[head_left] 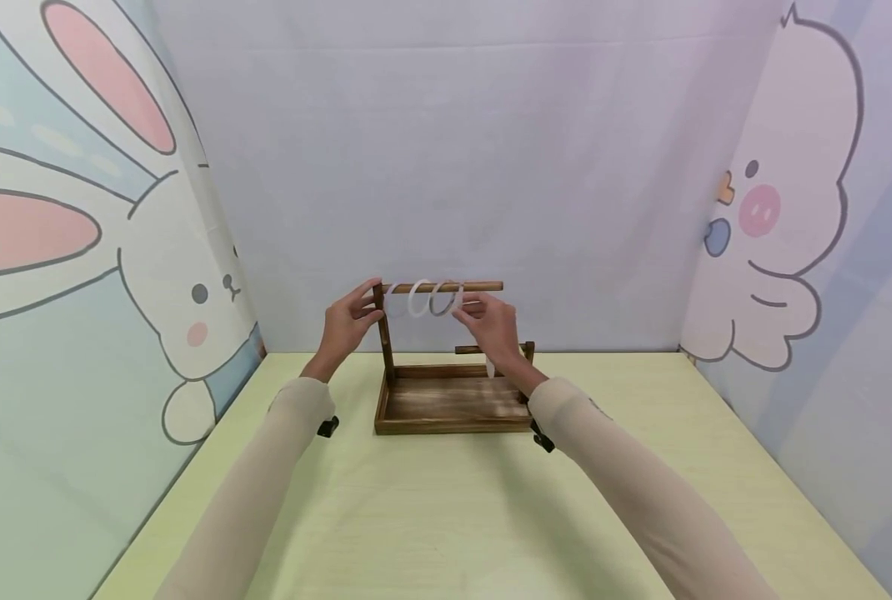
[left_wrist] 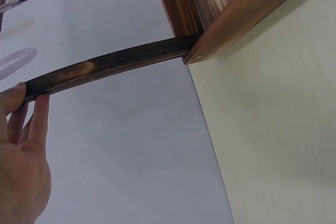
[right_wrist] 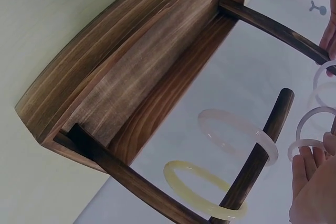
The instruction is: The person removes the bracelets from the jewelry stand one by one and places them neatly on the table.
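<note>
A wooden stand (head_left: 453, 427) sits on the bench (head_left: 416, 517), and the left hand (head_left: 344, 325) has its grip round the top of the tall post (head_left: 385, 342), thumb on one face and fingers on the other. The right hand (head_left: 493, 325) has its grip closed in a pinch on a pale bangle (head_left: 458, 298) at the upper bar (head_left: 483, 286); the bangle looks to be around the bar, though the fingers hide part of it. Just beside it hangs a grey bangle (head_left: 432, 302), then a white bangle (head_left: 412, 302), with a lilac bangle (left_wrist: 33, 52) nearest the post. The bar's right end has no visible stop, so a bangle let go too close to it, or a bar tilted down that way, could probably send one sliding off. The pinched bangle seems smooth and might slip if the fingertips loosen early, or knock the grey one if pushed too fast. A sharp tug by the left hand could tip or drag the stand, since the post gives it leverage. The right wrist also passes near the lower bar (right_wrist: 278, 111), and dropping it carelessly could jostle the yellow bangle (right_wrist: 181, 192) and the pink bangle (right_wrist: 269, 150) there.
</note>
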Demonstrator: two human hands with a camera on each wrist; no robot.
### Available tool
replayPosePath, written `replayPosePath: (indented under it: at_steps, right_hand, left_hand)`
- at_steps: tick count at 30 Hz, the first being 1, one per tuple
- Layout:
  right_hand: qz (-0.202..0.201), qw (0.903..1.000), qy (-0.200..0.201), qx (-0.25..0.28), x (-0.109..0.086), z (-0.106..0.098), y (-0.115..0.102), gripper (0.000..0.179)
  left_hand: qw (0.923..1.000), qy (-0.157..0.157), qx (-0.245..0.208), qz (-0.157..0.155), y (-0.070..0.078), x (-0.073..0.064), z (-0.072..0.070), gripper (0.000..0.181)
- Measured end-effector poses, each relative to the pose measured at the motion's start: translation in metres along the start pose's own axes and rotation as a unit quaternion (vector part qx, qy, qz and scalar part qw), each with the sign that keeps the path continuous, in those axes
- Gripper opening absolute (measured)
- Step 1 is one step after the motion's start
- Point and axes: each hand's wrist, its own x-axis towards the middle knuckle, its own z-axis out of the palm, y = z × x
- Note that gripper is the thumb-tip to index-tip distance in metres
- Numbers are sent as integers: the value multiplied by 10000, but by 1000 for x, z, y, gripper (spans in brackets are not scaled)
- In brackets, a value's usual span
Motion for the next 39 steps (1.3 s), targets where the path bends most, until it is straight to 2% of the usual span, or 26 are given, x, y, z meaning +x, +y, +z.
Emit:
replayPosePath:
  at_steps: [9, 18, 21, 25, 29, 30, 35, 39]
  right_hand:
    - [19, 10000, 51, 40, -1, -6, 3, 34]
    - [203, 9998, 71, -46, -1, -12, 4, 32]
    - [276, 9996, 55, -82, 0, -16, 6, 31]
    - [236, 9996, 74, -161, -1, -22, 7, 30]
    - [236, 9995, 74, -213, 0, -28, 10, 30]
    - [247, 9994, 71, -225, 0, -29, 11, 31]
    - [324, 9991, 100, -272, 2, -34, 14, 30]
    - [239, 9994, 131, -233, 2, -40, 16, 31]
  left_hand:
    - [9999, -71, -46, 137, 0, 0, 0, 61]
    - [9999, -89, 79, -48, 4, -2, -2, 63]
    - [9998, -126, 163, 4, 1, -1, -3, 63]
    - [9996, -175, 196, 68, 4, -3, -3, 62]
    - [9996, -233, 187, -19, 3, -3, -4, 63]
    - [9996, -230, 186, -45, -2, -1, -4, 63]
    - [9995, -230, 211, -55, -4, -1, -5, 63]
    - [9995, -240, 194, -97, -3, 1, -5, 64]
